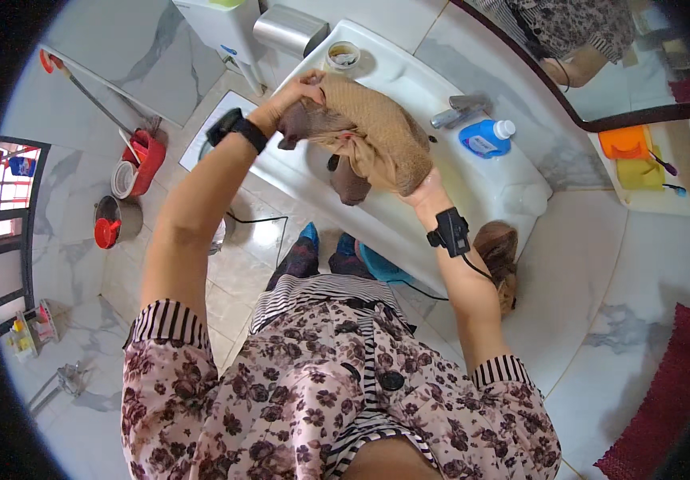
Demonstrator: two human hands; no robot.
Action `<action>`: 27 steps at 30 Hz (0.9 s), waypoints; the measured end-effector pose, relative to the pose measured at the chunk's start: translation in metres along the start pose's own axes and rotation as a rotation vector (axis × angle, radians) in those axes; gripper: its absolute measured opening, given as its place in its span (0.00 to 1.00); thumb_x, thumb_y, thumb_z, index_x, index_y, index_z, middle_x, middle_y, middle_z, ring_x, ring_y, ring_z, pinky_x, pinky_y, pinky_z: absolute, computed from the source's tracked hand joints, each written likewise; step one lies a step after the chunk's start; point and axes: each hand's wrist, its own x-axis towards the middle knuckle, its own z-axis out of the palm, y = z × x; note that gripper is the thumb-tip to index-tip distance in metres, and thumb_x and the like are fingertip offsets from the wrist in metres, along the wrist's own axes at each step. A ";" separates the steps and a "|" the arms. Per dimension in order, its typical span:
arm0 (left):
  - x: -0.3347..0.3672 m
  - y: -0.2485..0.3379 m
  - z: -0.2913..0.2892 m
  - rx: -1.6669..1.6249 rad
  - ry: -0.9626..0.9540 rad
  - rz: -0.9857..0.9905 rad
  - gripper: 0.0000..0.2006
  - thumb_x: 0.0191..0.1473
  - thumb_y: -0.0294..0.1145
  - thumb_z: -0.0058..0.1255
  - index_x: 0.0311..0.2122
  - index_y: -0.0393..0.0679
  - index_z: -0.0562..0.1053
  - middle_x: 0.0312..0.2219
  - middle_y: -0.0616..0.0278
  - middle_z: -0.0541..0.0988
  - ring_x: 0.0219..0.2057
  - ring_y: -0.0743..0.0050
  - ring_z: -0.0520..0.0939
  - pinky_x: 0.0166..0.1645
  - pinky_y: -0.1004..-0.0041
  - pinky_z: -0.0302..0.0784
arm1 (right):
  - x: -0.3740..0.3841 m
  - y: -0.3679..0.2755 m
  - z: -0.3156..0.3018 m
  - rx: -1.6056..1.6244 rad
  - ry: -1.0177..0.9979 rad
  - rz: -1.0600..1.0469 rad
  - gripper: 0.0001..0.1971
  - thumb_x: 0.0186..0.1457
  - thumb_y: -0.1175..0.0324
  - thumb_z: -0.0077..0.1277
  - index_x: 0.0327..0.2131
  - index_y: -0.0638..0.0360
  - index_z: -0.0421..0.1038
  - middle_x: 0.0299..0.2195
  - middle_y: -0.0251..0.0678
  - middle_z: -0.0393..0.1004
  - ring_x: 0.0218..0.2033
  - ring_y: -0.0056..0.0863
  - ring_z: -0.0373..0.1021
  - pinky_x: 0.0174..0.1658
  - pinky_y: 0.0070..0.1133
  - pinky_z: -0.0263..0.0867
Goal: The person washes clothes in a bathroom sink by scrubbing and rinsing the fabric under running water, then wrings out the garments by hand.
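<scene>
A wet brown knitted cloth [377,132] is stretched over the white washbasin [409,76]. My left hand [293,94] grips its upper left end, near the basin's far corner. My right hand [425,192] holds the lower right end at the basin's front rim. Darker brown folds of the cloth hang down between both hands. Each wrist carries a black band.
A metal tap [459,112] and a blue bottle with a white cap [485,138] stand on the basin's right side, a small round cup [343,54] at its far end. Red mop bucket [143,160] and pots sit on the tiled floor left. Brown cloth [499,256] hangs below the basin.
</scene>
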 end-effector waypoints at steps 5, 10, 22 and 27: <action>0.019 -0.061 0.066 -0.199 -0.075 -0.137 0.25 0.50 0.32 0.52 0.53 0.39 0.62 0.47 0.54 0.71 0.47 0.65 0.75 0.51 0.68 0.72 | -0.029 -0.016 0.018 -0.015 0.074 -0.193 0.26 0.56 0.47 0.38 0.51 0.55 0.63 0.51 0.40 0.66 0.50 0.41 0.66 0.52 0.39 0.64; -0.006 -0.104 0.063 -0.508 -0.123 -0.458 0.35 0.51 0.60 0.45 0.57 0.46 0.61 0.53 0.58 0.68 0.53 0.64 0.69 0.60 0.63 0.61 | -0.041 -0.013 0.012 0.007 -0.022 -0.176 0.27 0.57 0.46 0.38 0.53 0.54 0.62 0.52 0.40 0.66 0.51 0.41 0.64 0.52 0.39 0.63; -0.006 -0.058 0.122 -0.782 0.136 -0.273 0.28 0.49 0.52 0.55 0.50 0.44 0.68 0.47 0.57 0.74 0.49 0.62 0.74 0.55 0.61 0.69 | -0.036 -0.022 -0.047 -1.039 -0.066 -0.160 0.26 0.54 0.56 0.50 0.54 0.55 0.60 0.54 0.39 0.64 0.53 0.34 0.62 0.56 0.33 0.60; 0.011 -0.026 0.119 -0.576 -0.026 -0.255 0.22 0.47 0.41 0.60 0.44 0.39 0.71 0.38 0.58 0.78 0.37 0.67 0.80 0.45 0.68 0.77 | -0.033 -0.024 -0.056 -0.910 -0.019 0.100 0.28 0.52 0.60 0.55 0.55 0.55 0.60 0.55 0.38 0.63 0.54 0.31 0.62 0.56 0.31 0.59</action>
